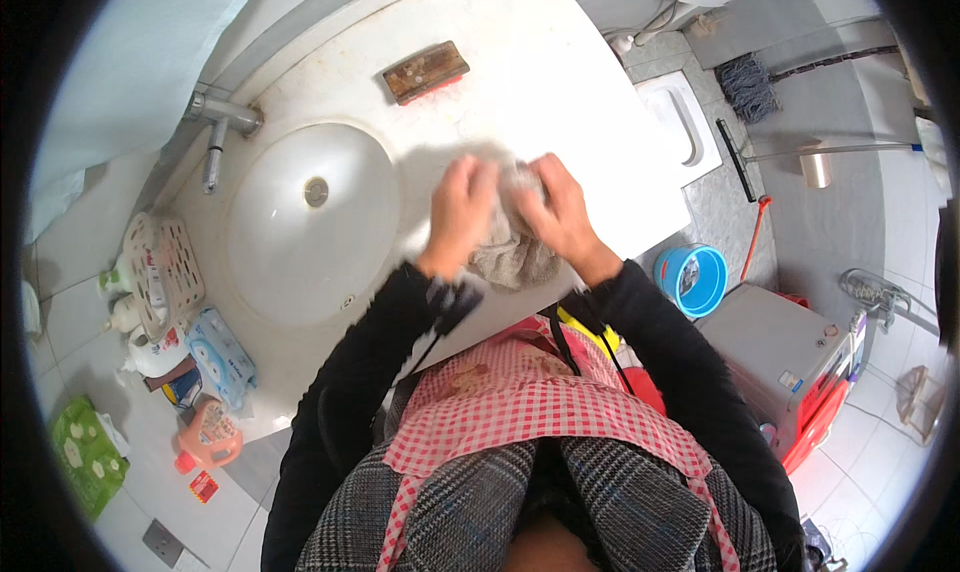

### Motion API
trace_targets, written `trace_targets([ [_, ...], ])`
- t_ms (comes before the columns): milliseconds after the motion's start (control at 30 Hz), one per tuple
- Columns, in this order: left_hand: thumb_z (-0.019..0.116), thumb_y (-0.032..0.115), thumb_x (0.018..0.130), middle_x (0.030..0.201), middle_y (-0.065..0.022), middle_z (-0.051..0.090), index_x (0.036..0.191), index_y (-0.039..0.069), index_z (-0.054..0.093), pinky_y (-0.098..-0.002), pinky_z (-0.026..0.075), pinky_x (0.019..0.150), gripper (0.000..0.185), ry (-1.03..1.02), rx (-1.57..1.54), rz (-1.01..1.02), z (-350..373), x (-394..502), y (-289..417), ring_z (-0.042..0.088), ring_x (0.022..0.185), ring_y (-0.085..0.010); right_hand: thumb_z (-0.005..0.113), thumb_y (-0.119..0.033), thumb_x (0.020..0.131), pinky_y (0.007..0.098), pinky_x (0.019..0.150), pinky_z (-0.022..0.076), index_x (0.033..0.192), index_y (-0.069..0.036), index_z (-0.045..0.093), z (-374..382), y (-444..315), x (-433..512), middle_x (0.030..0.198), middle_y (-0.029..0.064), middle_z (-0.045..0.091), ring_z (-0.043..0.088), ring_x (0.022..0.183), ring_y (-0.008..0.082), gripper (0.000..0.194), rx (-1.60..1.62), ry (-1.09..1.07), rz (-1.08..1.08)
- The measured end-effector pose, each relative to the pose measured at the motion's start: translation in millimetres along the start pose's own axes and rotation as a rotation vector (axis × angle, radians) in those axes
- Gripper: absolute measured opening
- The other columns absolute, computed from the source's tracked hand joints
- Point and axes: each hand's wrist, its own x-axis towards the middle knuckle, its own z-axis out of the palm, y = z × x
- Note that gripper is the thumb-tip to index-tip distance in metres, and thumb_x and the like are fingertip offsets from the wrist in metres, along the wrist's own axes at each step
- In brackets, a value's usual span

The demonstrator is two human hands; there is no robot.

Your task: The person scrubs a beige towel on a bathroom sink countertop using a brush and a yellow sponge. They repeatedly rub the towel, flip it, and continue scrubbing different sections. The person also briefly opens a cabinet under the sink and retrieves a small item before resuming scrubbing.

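Observation:
Both my hands are over the white countertop (517, 69), to the right of the round sink basin (315, 227). Bunched between them is a grey-beige cloth (517, 260), its loose end hanging down towards the counter's front edge. My left hand (461, 212) grips the cloth from the left side, and my right hand (559, 212) grips it from the right; both are blurred by motion. A scrubbing brush with a worn wooden back and red bristles (426, 73) lies on the counter beyond my hands. The chrome faucet (225, 114) sticks out above the basin's far left side.
Left of the basin stand a white perforated basket (169, 272), a blue-and-white soft pack (219, 354) and a pink detergent bottle (210, 437). On the right are a squat toilet (679, 125), a mop (748, 88), a floor squeegee (736, 159), a blue bucket (712, 279) and a grey-topped appliance (765, 339).

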Motion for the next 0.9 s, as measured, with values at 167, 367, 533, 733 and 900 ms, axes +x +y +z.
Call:
trace_targets([
  [167, 0.058, 0.012, 0.087, 0.111, -0.0199, 0.055, 0.103, 0.001, 0.056, -0.0465, 0.042, 0.090, 0.020, 0.113, 0.690, 0.935, 23.1, -54.8, -86.3, 0.051, 0.100, -0.0363, 0.067, -0.022, 0.074, 0.0422, 0.075, 0.0509, 0.086, -0.003, 0.063, 13.5, 14.8, -85.6, 0.096, 0.0143, 0.061, 0.061, 0.090, 0.0339, 0.023, -0.301, 0.020, -0.333],
  [367, 0.059, 0.018, 0.083, 0.103, -0.0216, 0.060, 0.108, -0.001, 0.058, -0.0480, 0.044, 0.093, 0.031, 0.025, 0.757, 0.793, 27.1, -19.9, -89.1, 0.055, 0.098, -0.0389, 0.066, -0.022, 0.076, 0.0393, 0.060, 0.0533, 0.086, -0.004, 0.065, 25.3, 41.8, -49.8, 0.085, 0.0134, 0.064, 0.064, 0.072, 0.0316, 0.021, -0.440, -0.032, -0.281],
  [533, 0.053, 0.017, 0.086, 0.092, -0.0196, 0.067, 0.099, 0.007, 0.059, -0.0541, 0.048, 0.082, 0.017, 0.087, 0.766, 0.638, 36.3, 9.3, -62.0, 0.062, 0.092, -0.0438, 0.064, -0.028, 0.084, 0.0421, 0.053, 0.0526, 0.079, -0.008, 0.064, 19.5, 44.9, -9.0, 0.075, 0.0148, 0.068, 0.065, 0.060, 0.0321, 0.020, -0.483, -0.017, -0.144],
  [733, 0.049, 0.042, 0.104, 0.099, -0.0171, 0.068, 0.109, -0.002, 0.062, -0.0385, 0.049, 0.086, 0.046, 0.297, 0.201, 0.234, -7.5, 65.1, -46.6, 0.064, 0.094, -0.0249, 0.044, -0.043, 0.100, 0.0500, 0.078, 0.0560, 0.099, -0.008, 0.070, -37.3, 46.2, 90.2, 0.096, 0.0199, 0.071, 0.071, 0.085, 0.0365, 0.045, -0.759, 0.049, 0.288],
  [900, 0.052, 0.059, 0.098, 0.118, -0.0127, 0.067, 0.133, -0.001, 0.052, -0.0417, 0.050, 0.090, 0.070, 0.090, 0.174, -0.071, -36.1, 55.3, -2.8, 0.062, 0.107, -0.0258, 0.037, -0.059, 0.102, 0.0514, 0.103, 0.0475, 0.139, -0.004, 0.051, -83.7, 148.9, 103.9, 0.137, 0.0319, 0.048, 0.058, 0.117, 0.0483, 0.067, -0.876, -0.095, 0.371],
])
